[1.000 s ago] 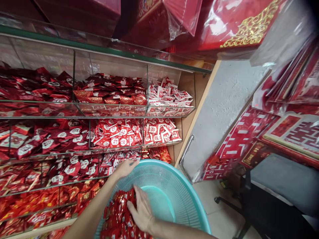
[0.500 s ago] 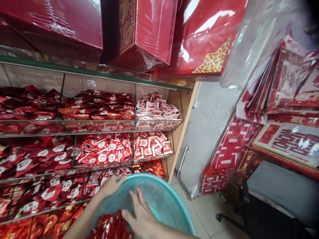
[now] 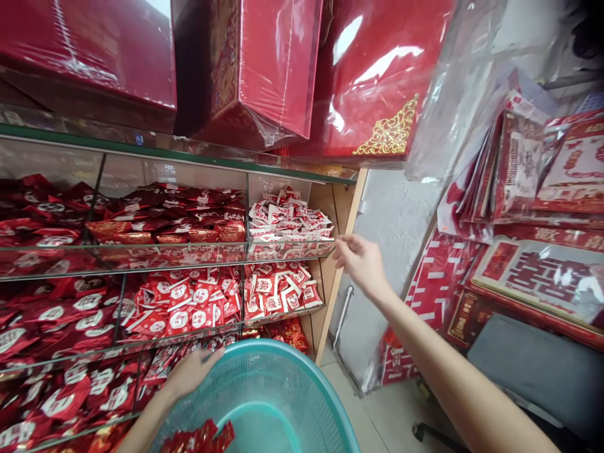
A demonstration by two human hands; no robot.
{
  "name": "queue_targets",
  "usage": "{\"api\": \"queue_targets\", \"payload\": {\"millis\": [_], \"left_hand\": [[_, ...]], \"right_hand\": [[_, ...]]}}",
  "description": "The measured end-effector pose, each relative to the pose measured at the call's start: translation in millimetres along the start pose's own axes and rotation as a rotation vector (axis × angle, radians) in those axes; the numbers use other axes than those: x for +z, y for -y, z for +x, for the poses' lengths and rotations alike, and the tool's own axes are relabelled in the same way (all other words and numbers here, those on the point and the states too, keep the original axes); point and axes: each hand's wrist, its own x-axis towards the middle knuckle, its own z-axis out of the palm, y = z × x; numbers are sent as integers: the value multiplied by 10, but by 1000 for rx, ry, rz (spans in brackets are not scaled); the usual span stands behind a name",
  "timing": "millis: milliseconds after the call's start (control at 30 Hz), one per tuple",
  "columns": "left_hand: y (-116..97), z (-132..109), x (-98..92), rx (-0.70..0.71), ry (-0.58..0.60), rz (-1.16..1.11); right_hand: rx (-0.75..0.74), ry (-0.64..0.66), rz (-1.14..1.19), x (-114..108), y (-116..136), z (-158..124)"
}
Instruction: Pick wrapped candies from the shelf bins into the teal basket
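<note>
Tall wood-framed glass shelf unit (image 3: 334, 289); in front, 1 round teal perforated plastic basket (image 3: 283, 384). L hand (image 3: 191, 372) clamped on basket rim; R hand (image 3: 362, 264) nr shelf edge, fingers bent, can't tell if pinching. Shiny red foil packets (image 3: 202, 438) in basket, near-L side.

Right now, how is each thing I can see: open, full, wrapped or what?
Turquoise basket: open, partly filled.
Red packets: loose pile in the basket.
Left grip: on the basket's rim.
Right grip: raised, loosely open.
White-and-red packets: heaped up.
Glass shelves: stocked with packets.
Gold-cornered red box: wrapped in clear plastic.
</note>
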Motion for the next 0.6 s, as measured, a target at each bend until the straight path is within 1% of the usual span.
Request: {"api": "queue_targets", "payload": {"millis": [100, 167, 267, 367, 533, 600], "left_hand": [[-8, 12, -20, 19, -4, 7], [-3, 26, -27, 24, -14, 14], [1, 49, -29, 22, -25, 13], [-9, 60, -32, 27, -27, 12], [-36, 51, -47, 16, -27, 19], [-42, 43, -51, 8, -28, 19]], "right_hand": [[100, -63, 19, 22, 75, 310], [162, -84, 41, 73, 86, 416], [203, -98, 59, 145, 66, 490], [206, -111, 54, 187, 35, 532], [100, -202, -68, 221, -19, 592], [86, -221, -84, 241, -35, 606]]}}
